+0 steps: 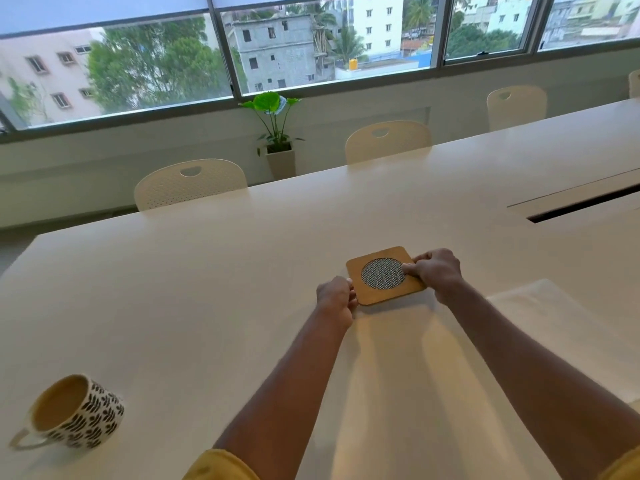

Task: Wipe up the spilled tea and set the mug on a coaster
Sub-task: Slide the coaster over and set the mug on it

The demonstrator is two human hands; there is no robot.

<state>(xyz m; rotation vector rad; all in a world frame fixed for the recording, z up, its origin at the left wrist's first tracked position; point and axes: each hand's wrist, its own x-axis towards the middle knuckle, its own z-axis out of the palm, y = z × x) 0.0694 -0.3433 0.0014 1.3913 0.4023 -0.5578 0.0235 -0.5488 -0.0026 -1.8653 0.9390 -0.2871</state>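
At frame centre, we hold the square wooden coaster with a round woven insert [384, 276] flat on the white table [207, 289]. Our left hand [335, 299] pinches its near-left edge; our right hand [435, 273] closes over its right side. It looks light and stiff, so edge grips suit it. The white ceramic mug with black leaf print [74, 412], lower left, stands well apart, nearly full: we judge it heavy and spill-prone, best taken by its handle and kept level.

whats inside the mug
The mug holds pale milky tea nearly up to its rim. The liquid is opaque, so the bottom of the mug cannot be seen.
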